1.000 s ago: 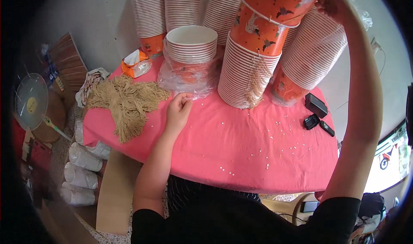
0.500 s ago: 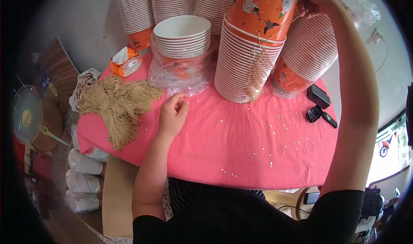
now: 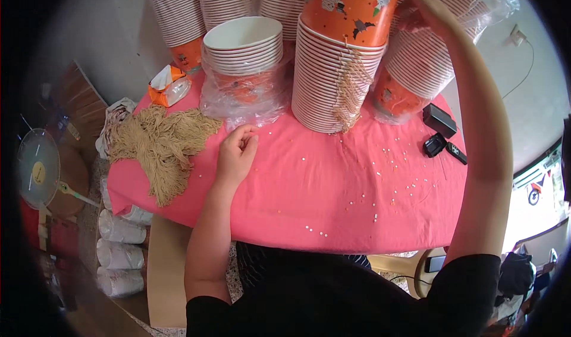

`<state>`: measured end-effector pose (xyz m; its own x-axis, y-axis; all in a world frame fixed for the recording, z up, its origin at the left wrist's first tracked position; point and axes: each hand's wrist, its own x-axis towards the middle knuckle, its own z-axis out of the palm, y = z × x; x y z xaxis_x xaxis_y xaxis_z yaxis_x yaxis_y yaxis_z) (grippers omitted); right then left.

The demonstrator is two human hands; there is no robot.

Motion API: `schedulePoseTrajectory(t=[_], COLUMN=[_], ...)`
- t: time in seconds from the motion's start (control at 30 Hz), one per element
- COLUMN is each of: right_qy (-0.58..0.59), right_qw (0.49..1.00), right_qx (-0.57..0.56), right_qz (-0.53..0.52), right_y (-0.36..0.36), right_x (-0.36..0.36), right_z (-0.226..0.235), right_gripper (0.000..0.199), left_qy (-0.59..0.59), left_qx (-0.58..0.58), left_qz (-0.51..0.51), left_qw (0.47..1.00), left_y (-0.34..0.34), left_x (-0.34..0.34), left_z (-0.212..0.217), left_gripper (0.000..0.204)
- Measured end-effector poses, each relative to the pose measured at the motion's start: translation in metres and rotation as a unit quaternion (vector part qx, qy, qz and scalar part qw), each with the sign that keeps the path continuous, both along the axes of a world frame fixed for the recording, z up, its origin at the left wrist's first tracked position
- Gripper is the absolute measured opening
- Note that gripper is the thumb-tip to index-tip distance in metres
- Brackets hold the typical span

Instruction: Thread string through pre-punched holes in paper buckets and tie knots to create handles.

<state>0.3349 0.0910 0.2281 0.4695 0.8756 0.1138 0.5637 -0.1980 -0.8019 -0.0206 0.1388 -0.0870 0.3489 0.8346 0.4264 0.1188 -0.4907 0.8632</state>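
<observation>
Two hands, one up at the cup stacks and one flat on the pink worktop

Several tall stacks of paper cups crowd the back of the worktop (image 3: 357,218), which has a pink cloth over it. The nearest striped stack (image 3: 324,87) stands with its long axis leaning a bit left as it rises, and an orange patterned cup (image 3: 348,10) is nested on top of it, mouth down. Its top is cut off by the frame edge. A bundle of tan strings (image 3: 351,93) hangs straight down the side of that stack.

The right hand (image 3: 425,4) is raised high, fingers curled around the rim area of the plastic-wrapped stack (image 3: 440,46) just right of the orange cup. Whether it really grips the cup or the plastic wrap is hard to make out, since the fingertips run out of frame.

The left hand (image 3: 237,153) rests on the cloth, loosely curled, thumb and fingertips pinched close together. If anything is between them, it's too small to see. It sits just right of a pile of tan string (image 3: 160,144) and in front of a short stack of bowls (image 3: 244,46) in clear plastic.

Tiny pale beads (image 3: 392,158) are scattered over the cloth.
</observation>
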Motion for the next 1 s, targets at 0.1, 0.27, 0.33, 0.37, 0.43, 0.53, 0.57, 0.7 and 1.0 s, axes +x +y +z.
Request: schedulePoseTrajectory(t=[0.1,0.27,0.33,0.37,0.43,0.53,0.57,0.7,1.0], right_qy=[-0.212,-0.455,-0.496,-0.518,-0.513,-0.539,-0.54,-0.552,-0.562], right_qw=[0.945,0.741,0.74,0.728,0.712,0.743,0.743,0.779,0.769], right_qx=[0.249,0.488,0.428,0.404,0.41,0.318,0.32,0.201,0.128], right_qz=[0.03,0.076,0.151,0.196,0.251,0.238,0.232,0.218,0.277], right_y=[-0.018,-0.036,-0.042,-0.036,-0.008,0.05,0.069,0.114,0.121], right_x=[0.071,-0.032,-0.089,-0.105,-0.132,-0.146,-0.147,-0.157,-0.172], right_z=[-0.022,-0.046,-0.065,-0.075,-0.093,-0.119,-0.122,-0.124,-0.112], right_gripper=[0.045,0.023,0.035,0.035,0.029,0.025,0.024,0.019,0.016], left_qy=[0.007,0.015,0.018,0.019,0.02,0.042,0.045,0.013,0.05], left_qx=[0.01,-0.002,-0.004,-0.003,0.001,-0.019,-0.02,-0.017,-0.025], left_qz=[-0.008,-0.014,-0.025,-0.026,-0.023,-0.012,-0.014,-0.025,-0.014], left_qw=[1.0,1.0,1.0,0.999,1.0,0.999,0.999,0.999,0.998], left_y=[-0.001,-0.003,-0.006,-0.006,-0.004,-0.001,-0.001,0.002,0.002], left_x=[0.013,0.006,0.005,0.005,0.004,0.002,0.003,0.01,0.005], left_z=[0.006,0.002,0.005,0.005,0.004,0.002,0.002,-0.002,-0.001], left_gripper=[0.017,0.016,0.016,0.016,0.017,0.017,0.017,0.017,0.017])
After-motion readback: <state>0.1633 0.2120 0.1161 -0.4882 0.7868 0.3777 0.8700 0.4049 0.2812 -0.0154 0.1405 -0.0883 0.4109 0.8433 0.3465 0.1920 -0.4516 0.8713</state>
